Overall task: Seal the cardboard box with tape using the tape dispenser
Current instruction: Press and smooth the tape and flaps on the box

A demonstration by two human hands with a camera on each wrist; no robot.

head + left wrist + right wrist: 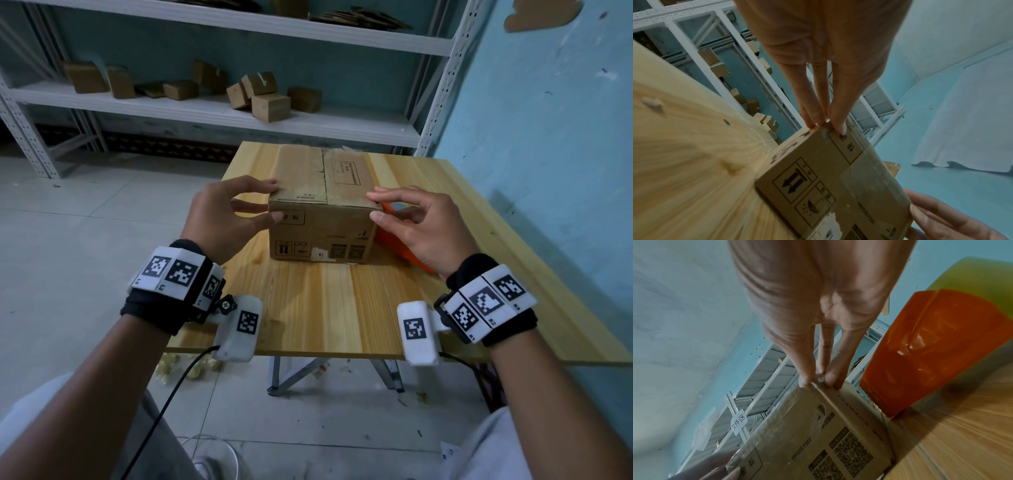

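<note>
A brown cardboard box (318, 185) (818, 170) (818, 426) stands on the wooden table (342, 308), flaps closed, with a seam running away from me along the top. My left hand (276, 202) (826, 125) pinches its near upper left corner, fingers on top and thumb on the front face. My right hand (374, 205) (820, 381) pinches the near upper right corner in the same way. An orange plastic thing (394, 240) (931, 345) lies just right of the box, partly hidden behind my right hand. Old clear tape shows on the box's front.
A white metal shelf (239, 113) behind the table carries several small cardboard boxes (270, 106). A blue wall (548, 120) runs close along the table's right side. Bare tabletop lies between me and the box. Tiled floor (85, 222) lies to the left.
</note>
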